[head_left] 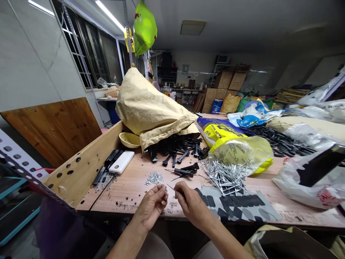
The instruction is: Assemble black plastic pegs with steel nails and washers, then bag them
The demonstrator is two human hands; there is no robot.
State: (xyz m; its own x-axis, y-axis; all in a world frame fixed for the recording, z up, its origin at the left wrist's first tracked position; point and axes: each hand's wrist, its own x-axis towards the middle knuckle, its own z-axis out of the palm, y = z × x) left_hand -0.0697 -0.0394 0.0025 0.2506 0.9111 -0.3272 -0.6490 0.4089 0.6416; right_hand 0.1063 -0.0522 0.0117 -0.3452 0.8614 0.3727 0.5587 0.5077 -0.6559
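My left hand (pixel 154 202) is closed in a pinch near the table's front edge; whatever is between its fingertips is too small to make out. Just beside it, my right hand (pixel 191 202) is wrapped around a thin metal rod (pixel 170 187), whose end points toward the left fingertips. Part of something dark shows within the right fingers, mostly hidden. Beyond the left hand lies a small pile of metal nuts (pixel 154 178). Past the right hand are black plastic parts (pixel 185 171) with thin rods sticking out. A heap of long metal screws (pixel 226 176) spills from a yellow bag (pixel 242 147).
A beige sack (pixel 153 104) covers more black parts at the back. A white power bank (pixel 122 162) with a cable and a yellow bowl (pixel 129 140) stand by the wooden side board (pixel 88 169). Black pads (pixel 237 202) lie front right, near a white plastic bag (pixel 302 183).
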